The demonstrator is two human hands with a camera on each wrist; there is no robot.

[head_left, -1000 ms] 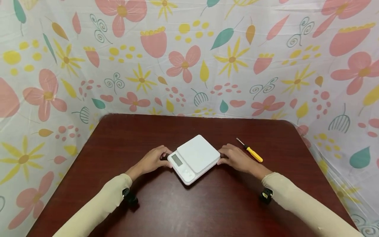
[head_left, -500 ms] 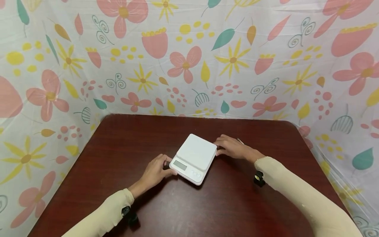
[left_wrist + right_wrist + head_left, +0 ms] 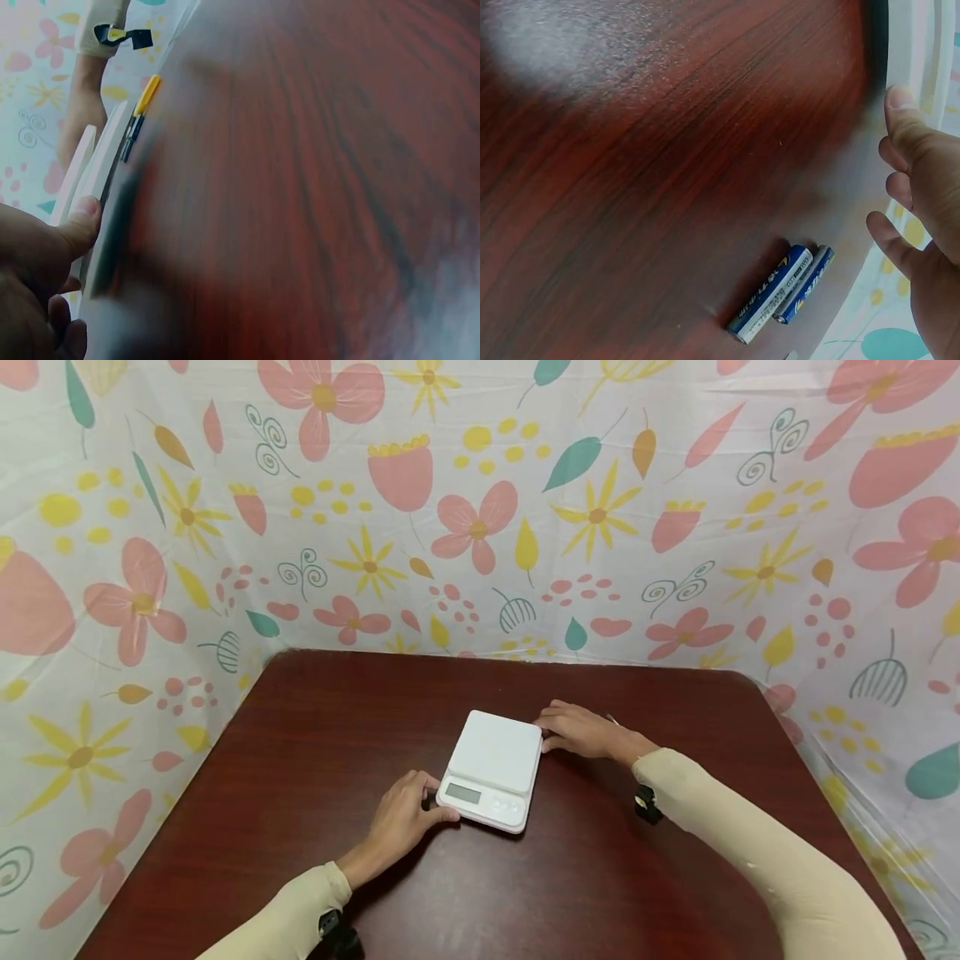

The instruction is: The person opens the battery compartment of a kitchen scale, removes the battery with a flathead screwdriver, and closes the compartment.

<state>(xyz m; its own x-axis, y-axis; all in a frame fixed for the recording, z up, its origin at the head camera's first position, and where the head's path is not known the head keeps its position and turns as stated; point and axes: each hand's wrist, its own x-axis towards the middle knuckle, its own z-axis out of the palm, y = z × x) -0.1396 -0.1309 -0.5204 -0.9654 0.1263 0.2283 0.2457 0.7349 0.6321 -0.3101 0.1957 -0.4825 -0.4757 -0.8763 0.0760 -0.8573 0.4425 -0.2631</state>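
Observation:
A white digital kitchen scale [image 3: 495,756] lies between both hands, its grey display [image 3: 462,793] at the near left. My left hand [image 3: 402,818] grips the near left corner, thumb along the front edge and fingers round the side. In the left wrist view, the thumb of the left hand [image 3: 45,255] presses against the scale's rim [image 3: 105,165]. At the far right corner, my right hand [image 3: 577,728] holds the scale between thumb and fingers. The right wrist view shows the thumb of the right hand [image 3: 930,165] against the scale's edge [image 3: 907,52].
A screwdriver with a yellow handle [image 3: 148,94] lies beyond the scale, mostly hidden behind the right arm in the head view. Two blue and silver batteries [image 3: 772,292] lie side by side near the right hand. A flowered sheet [image 3: 480,527] hangs behind the dark wooden table [image 3: 337,718].
The scale has turned, its display end swinging to face nearer the person. My left hand has come closer to the person, and my right hand has moved left and farther away, covering the screwdriver.

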